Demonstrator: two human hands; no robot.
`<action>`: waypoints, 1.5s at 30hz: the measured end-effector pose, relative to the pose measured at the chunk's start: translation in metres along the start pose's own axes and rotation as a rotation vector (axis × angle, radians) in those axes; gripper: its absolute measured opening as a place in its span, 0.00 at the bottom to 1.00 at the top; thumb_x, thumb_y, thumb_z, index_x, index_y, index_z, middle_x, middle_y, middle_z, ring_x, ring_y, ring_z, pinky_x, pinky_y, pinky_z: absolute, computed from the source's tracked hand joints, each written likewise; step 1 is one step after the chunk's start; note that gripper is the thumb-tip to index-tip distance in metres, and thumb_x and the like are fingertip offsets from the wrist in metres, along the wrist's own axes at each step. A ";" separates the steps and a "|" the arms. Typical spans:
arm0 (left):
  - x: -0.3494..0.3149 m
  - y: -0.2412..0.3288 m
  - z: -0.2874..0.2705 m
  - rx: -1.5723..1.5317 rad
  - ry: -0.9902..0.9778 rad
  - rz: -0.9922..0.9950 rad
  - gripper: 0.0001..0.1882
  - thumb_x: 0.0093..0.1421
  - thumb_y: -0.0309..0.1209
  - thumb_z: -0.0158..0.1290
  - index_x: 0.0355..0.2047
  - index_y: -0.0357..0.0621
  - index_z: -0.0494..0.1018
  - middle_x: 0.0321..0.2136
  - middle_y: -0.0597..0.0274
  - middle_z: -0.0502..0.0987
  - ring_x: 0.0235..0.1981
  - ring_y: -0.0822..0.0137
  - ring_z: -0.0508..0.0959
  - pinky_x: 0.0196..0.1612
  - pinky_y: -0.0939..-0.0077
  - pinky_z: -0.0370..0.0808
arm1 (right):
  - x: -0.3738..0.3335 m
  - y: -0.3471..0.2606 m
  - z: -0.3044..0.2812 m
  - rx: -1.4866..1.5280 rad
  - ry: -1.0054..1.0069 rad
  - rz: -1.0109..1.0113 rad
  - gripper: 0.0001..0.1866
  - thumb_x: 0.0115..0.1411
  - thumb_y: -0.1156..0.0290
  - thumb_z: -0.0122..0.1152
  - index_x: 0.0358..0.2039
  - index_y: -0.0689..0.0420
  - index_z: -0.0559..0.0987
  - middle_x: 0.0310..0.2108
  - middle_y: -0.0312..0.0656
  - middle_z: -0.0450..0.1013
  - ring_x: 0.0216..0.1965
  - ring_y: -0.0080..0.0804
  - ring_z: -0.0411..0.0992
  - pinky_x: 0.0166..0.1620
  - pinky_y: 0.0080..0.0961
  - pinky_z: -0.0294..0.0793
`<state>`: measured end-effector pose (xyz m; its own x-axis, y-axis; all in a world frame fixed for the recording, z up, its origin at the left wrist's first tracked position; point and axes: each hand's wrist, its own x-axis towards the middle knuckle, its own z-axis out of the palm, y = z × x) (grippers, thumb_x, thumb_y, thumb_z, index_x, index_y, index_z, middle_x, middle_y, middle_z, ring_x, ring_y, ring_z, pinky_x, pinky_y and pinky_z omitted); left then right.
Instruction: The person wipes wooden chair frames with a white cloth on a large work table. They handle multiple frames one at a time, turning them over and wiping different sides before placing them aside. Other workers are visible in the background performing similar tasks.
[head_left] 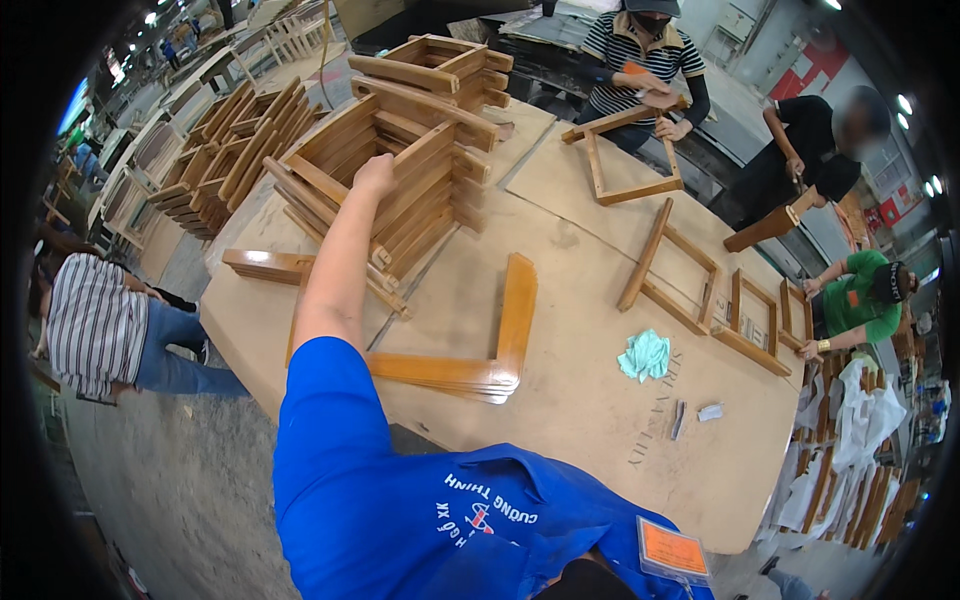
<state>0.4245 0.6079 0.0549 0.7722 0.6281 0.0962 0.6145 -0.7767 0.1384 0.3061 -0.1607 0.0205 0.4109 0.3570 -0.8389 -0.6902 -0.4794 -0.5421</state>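
My left hand [375, 176] reaches out over the table and is closed on the near rail of the top wooden frame [425, 147] in a tall stack. The fingers' far side is hidden, but the hand looks wrapped around the rail. Varnished brown frames lie one on another beneath it, their ends sticking out at the right. Closer to me, beside my forearm, rests a pile of L-shaped wooden frames [517, 320] with their edges nearly lined up. My right hand does not show.
The table [590, 420] is covered in brown board. A pale green cloth [644, 355], a small dark strip [679, 420] and more frames [675, 275] lie on it. Co-workers stand along the far and right sides, one holding a frame [625, 190]. More frames [235, 145] are stacked at far left.
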 end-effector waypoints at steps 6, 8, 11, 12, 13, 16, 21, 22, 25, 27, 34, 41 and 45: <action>-0.092 0.108 -0.010 -0.164 0.290 0.347 0.25 0.51 0.34 0.59 0.48 0.42 0.66 0.43 0.50 0.71 0.48 0.53 0.71 0.49 0.61 0.71 | 0.009 -0.002 -0.010 -0.025 -0.016 -0.029 0.31 0.57 0.71 0.63 0.60 0.60 0.63 0.54 0.47 0.68 0.55 0.31 0.66 0.55 0.28 0.66; -0.179 0.152 0.012 -0.554 -0.161 0.329 0.18 0.56 0.33 0.55 0.46 0.41 0.69 0.49 0.48 0.70 0.48 0.52 0.71 0.47 0.61 0.72 | 0.012 -0.001 -0.015 -0.023 -0.031 -0.048 0.32 0.57 0.71 0.63 0.60 0.60 0.63 0.54 0.47 0.68 0.55 0.31 0.65 0.55 0.28 0.66; -0.292 0.190 0.041 -0.522 -0.879 0.804 0.11 0.57 0.37 0.54 0.33 0.42 0.77 0.28 0.52 0.79 0.31 0.57 0.78 0.35 0.63 0.73 | 0.015 0.003 -0.023 -0.015 -0.053 -0.081 0.32 0.56 0.71 0.63 0.60 0.60 0.63 0.54 0.47 0.68 0.56 0.31 0.65 0.56 0.28 0.65; -0.332 0.194 0.049 -0.512 -1.017 0.810 0.12 0.57 0.37 0.54 0.33 0.41 0.77 0.29 0.53 0.79 0.31 0.57 0.78 0.34 0.64 0.73 | 0.015 0.005 -0.027 -0.012 -0.061 -0.095 0.32 0.56 0.71 0.63 0.60 0.60 0.63 0.54 0.47 0.67 0.56 0.31 0.65 0.56 0.28 0.65; -0.360 0.195 0.055 -0.555 -1.124 0.907 0.12 0.57 0.37 0.53 0.33 0.41 0.76 0.30 0.53 0.79 0.30 0.59 0.78 0.34 0.65 0.73 | 0.015 0.008 -0.032 -0.006 -0.069 -0.110 0.33 0.56 0.71 0.63 0.60 0.61 0.63 0.54 0.47 0.67 0.56 0.31 0.65 0.56 0.28 0.65; -0.420 0.197 0.065 -0.657 -1.222 0.730 0.12 0.55 0.37 0.55 0.31 0.41 0.77 0.28 0.53 0.79 0.28 0.58 0.78 0.33 0.66 0.73 | 0.010 0.020 -0.047 0.018 -0.089 -0.154 0.33 0.56 0.71 0.63 0.61 0.61 0.62 0.55 0.48 0.67 0.57 0.32 0.64 0.56 0.28 0.65; -0.465 0.213 0.065 -0.598 -1.165 0.614 0.12 0.54 0.38 0.55 0.30 0.42 0.77 0.27 0.52 0.79 0.28 0.56 0.78 0.32 0.65 0.73 | -0.007 0.047 -0.075 0.102 -0.118 -0.242 0.34 0.56 0.70 0.64 0.61 0.61 0.62 0.55 0.48 0.67 0.57 0.32 0.64 0.57 0.29 0.64; -0.472 0.217 0.065 -0.580 -1.154 0.605 0.12 0.54 0.38 0.55 0.30 0.43 0.77 0.27 0.52 0.79 0.28 0.56 0.78 0.32 0.65 0.73 | -0.010 0.052 -0.082 0.131 -0.122 -0.265 0.34 0.56 0.70 0.64 0.61 0.61 0.62 0.55 0.48 0.66 0.58 0.32 0.63 0.57 0.29 0.64; -0.489 0.231 0.063 -0.533 -1.120 0.584 0.12 0.53 0.39 0.55 0.30 0.43 0.77 0.26 0.52 0.78 0.28 0.55 0.78 0.32 0.65 0.73 | -0.022 0.069 -0.109 0.207 -0.123 -0.336 0.34 0.56 0.70 0.64 0.62 0.61 0.61 0.56 0.48 0.66 0.58 0.32 0.63 0.58 0.29 0.63; -0.496 0.245 0.058 -0.495 -1.117 0.596 0.12 0.53 0.39 0.54 0.29 0.43 0.77 0.26 0.52 0.78 0.28 0.54 0.78 0.32 0.64 0.73 | -0.030 0.077 -0.130 0.036 -0.043 -0.486 0.34 0.56 0.71 0.64 0.61 0.62 0.61 0.56 0.49 0.66 0.57 0.33 0.64 0.58 0.29 0.63; -0.495 0.350 0.023 -0.343 -1.068 0.689 0.13 0.51 0.41 0.53 0.28 0.46 0.77 0.24 0.50 0.77 0.29 0.48 0.77 0.32 0.63 0.73 | -0.053 0.096 -0.168 -0.218 0.019 -0.754 0.34 0.53 0.74 0.63 0.59 0.63 0.63 0.54 0.52 0.68 0.55 0.40 0.66 0.57 0.31 0.64; -0.479 0.368 0.042 -0.252 -1.289 0.876 0.13 0.51 0.38 0.57 0.29 0.40 0.78 0.25 0.52 0.78 0.26 0.58 0.78 0.31 0.66 0.72 | -0.041 0.104 -0.146 -0.135 0.059 -0.575 0.32 0.54 0.73 0.60 0.59 0.63 0.63 0.55 0.53 0.67 0.56 0.44 0.66 0.57 0.32 0.64; -0.472 0.350 0.062 -0.242 -1.300 0.883 0.13 0.51 0.37 0.56 0.29 0.40 0.78 0.25 0.52 0.78 0.26 0.58 0.78 0.31 0.67 0.72 | -0.042 0.108 -0.142 -0.153 0.106 -0.645 0.31 0.54 0.70 0.60 0.58 0.64 0.63 0.54 0.55 0.67 0.55 0.45 0.67 0.56 0.33 0.65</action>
<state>0.2847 0.0367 -0.0037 0.5408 -0.5618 -0.6260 -0.0236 -0.7541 0.6563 0.2992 -0.3417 -0.0096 0.7744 0.5331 -0.3407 -0.1979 -0.3074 -0.9308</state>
